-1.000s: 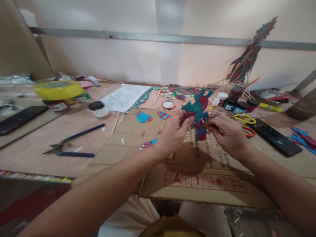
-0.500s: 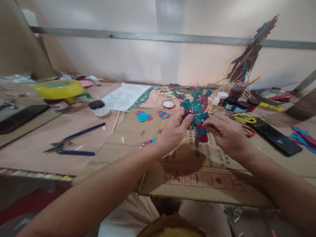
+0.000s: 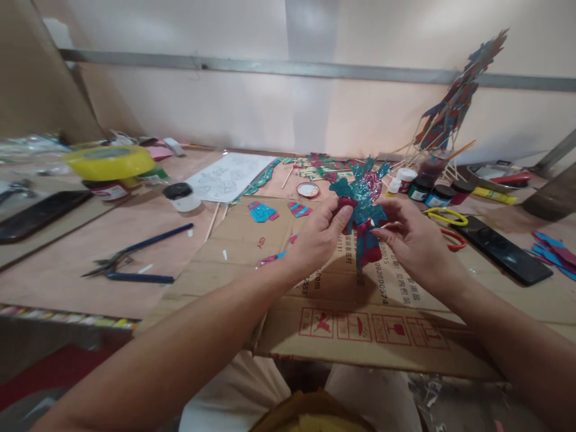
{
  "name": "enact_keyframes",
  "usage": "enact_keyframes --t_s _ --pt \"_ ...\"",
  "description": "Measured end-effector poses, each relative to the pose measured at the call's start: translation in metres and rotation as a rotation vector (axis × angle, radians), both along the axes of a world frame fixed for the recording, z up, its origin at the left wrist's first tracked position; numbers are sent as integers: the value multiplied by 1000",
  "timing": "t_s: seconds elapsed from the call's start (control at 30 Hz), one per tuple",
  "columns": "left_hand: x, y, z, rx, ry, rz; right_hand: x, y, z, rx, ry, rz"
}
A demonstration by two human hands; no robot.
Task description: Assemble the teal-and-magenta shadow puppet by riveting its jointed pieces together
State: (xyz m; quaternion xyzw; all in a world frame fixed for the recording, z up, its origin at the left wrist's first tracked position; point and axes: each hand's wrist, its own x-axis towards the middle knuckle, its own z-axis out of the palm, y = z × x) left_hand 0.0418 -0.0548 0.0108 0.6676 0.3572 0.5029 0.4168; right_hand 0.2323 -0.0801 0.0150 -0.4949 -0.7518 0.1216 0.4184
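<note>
At one o'clock, the left hand point(image 3: 318, 240) pinches the glossy cut-out figure point(image 3: 362, 193) over the cardboard point(image 3: 240, 237); the right hand point(image 3: 416, 243), half-curled, meets its three-o'clock edge, hold unclear; light pressure suits it best.

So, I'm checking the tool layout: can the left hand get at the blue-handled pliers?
Probably yes: the blue-handled pliers lie uncovered, with nothing tall between, though the left hand would first have to release the teal cutout.

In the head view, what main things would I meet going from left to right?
Yellow tape roll, black-lidded jar, mostly blue flat piece, striped flat piece, teal-and-magenta held cutout, right-side black phone.
</note>
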Motion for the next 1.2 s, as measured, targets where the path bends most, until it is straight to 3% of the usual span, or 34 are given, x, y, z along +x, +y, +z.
enact_keyframes --t_s 0.07,0.17,0.43,0.73,0.9,1.03,1.2 --pt "2 0 -1 -50 -47 -72 -2 0 2 -114 15 42" --pt "5 1 -6 -115 -139 -164 -3 0 5 -151 58 65" --pt "7 5 -12 -117 -199 -175 -2 3 4 -101 82 60" --pt "9 7 -15 -233 -337 -167 -6 9 -2 -280 332 128" --pt "11 9 -16 -303 -348 -124 -2 11 2 -500 398 159" --pt "8 5 -10 -268 -145 -73 -2 12 -2 -558 387 223" --pt "-27 20 7 -76 475 -10 5 14 -8 -712 221 190"
